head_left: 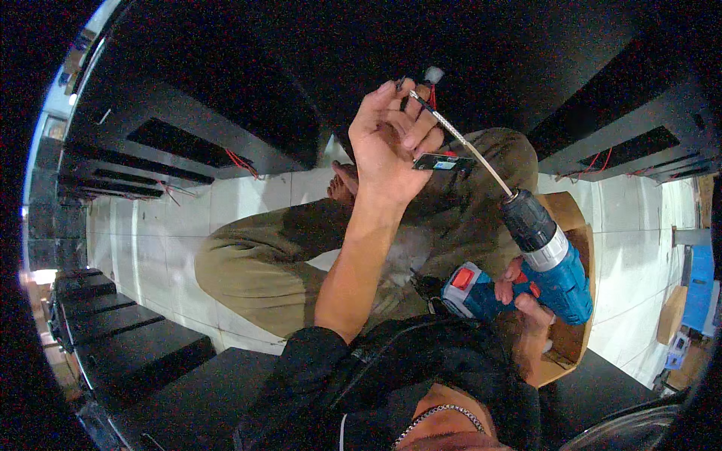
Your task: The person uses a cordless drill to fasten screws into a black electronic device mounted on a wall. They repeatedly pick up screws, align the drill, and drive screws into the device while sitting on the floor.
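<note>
1 blue-black drill (569,282) fills the clenched right hand (532,311); the left (386,139) grips a module (436,161).

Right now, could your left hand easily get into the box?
Probably not: the left hand is up near the tip of the bit, and the drill, held in the right hand, covers much of the box.

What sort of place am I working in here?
Probably an assembly workshop: black panelled units with red wires at their openings, and a blue cordless drill in the right hand.
</note>
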{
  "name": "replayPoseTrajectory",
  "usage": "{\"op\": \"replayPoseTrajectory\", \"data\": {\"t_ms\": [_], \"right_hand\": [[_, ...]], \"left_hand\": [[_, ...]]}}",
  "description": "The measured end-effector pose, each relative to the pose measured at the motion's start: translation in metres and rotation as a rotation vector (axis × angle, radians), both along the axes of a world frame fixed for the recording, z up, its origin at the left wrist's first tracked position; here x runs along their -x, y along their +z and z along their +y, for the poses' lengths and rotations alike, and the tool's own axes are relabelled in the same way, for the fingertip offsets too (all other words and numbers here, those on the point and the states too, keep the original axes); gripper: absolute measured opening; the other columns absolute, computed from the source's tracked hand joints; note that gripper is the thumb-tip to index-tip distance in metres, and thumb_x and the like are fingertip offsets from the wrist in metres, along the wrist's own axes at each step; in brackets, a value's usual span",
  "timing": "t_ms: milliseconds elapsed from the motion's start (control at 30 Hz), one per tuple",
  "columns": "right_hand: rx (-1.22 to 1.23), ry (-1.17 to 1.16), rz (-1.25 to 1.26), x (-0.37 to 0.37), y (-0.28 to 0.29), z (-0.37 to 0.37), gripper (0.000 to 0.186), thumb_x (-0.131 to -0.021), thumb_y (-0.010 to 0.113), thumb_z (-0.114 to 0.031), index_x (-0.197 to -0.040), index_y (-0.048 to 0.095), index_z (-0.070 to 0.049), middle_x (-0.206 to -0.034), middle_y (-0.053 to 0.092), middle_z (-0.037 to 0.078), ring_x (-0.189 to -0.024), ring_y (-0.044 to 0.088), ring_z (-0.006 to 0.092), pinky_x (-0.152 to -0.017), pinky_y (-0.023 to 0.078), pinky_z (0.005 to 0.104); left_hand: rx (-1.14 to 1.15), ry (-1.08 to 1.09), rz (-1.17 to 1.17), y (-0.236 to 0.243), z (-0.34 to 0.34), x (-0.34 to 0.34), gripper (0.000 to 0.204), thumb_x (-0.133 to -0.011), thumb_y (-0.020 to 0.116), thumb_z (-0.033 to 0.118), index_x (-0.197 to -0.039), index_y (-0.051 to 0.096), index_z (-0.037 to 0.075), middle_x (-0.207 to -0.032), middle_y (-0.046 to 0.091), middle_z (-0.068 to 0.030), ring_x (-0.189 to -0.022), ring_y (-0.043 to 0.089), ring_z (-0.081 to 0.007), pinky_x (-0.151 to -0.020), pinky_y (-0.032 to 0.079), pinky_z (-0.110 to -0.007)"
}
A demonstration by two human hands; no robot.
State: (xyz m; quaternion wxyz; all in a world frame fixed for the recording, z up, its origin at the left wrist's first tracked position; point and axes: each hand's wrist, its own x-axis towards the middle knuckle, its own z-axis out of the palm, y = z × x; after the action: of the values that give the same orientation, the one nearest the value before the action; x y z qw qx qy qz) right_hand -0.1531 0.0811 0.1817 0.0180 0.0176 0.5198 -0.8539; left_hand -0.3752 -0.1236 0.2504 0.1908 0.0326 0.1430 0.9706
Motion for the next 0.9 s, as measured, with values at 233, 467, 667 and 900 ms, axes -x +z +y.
{"op": "replayPoseTrajectory", "data": {"t_ms": [233, 467, 667, 900], "right_hand": [[0.038, 0.066, 0.049, -0.161, 0.024, -0.047, 0.040, -0.068, 0.071, -0.018, -0.096, 0.050, 0.000, -0.068, 0.053, 0.007, -0.062, 0.055, 0.0184, -0.064, 0.045, 0.0346], [0.182, 0.152, 0.041, -0.290, 0.045, -0.065, 0.054, -0.074, 0.074, -0.025, -0.109, 0.046, 0.004, -0.082, 0.056, 0.010, -0.065, 0.055, 0.0189, -0.063, 0.043, 0.0367], [0.255, 0.157, 0.063, -0.346, 0.031, -0.065, 0.054, -0.074, 0.073, -0.024, -0.111, 0.046, 0.005, -0.092, 0.055, 0.013, -0.066, 0.055, 0.0192, -0.063, 0.043, 0.0376], [0.368, 0.151, 0.090, -0.366, 0.014, -0.070, 0.052, -0.075, 0.074, -0.027, -0.109, 0.050, 0.004, -0.076, 0.056, 0.010, -0.065, 0.056, 0.0204, -0.061, 0.045, 0.0365]], "left_hand": [[-0.024, 0.015, 0.127, 0.037, -0.052, -0.188, 0.025, -0.096, 0.046, 0.029, -0.100, 0.064, 0.011, -0.088, 0.058, -0.0022, -0.052, 0.039, -0.0077, -0.045, 0.031, -0.022], [-0.024, 0.058, 0.157, 0.046, -0.062, -0.332, 0.023, -0.096, 0.047, 0.028, -0.099, 0.063, 0.012, -0.087, 0.058, -0.0017, -0.052, 0.039, -0.0078, -0.044, 0.031, -0.023], [-0.002, 0.107, 0.141, 0.052, -0.056, -0.393, 0.021, -0.095, 0.047, 0.028, -0.099, 0.062, 0.013, -0.088, 0.060, -0.0006, -0.051, 0.039, -0.0078, -0.043, 0.030, -0.023], [-0.009, 0.150, 0.133, 0.057, -0.044, -0.420, 0.024, -0.096, 0.046, 0.027, -0.099, 0.063, 0.010, -0.085, 0.066, 0.0011, -0.048, 0.037, -0.0075, -0.041, 0.027, -0.022]]}}
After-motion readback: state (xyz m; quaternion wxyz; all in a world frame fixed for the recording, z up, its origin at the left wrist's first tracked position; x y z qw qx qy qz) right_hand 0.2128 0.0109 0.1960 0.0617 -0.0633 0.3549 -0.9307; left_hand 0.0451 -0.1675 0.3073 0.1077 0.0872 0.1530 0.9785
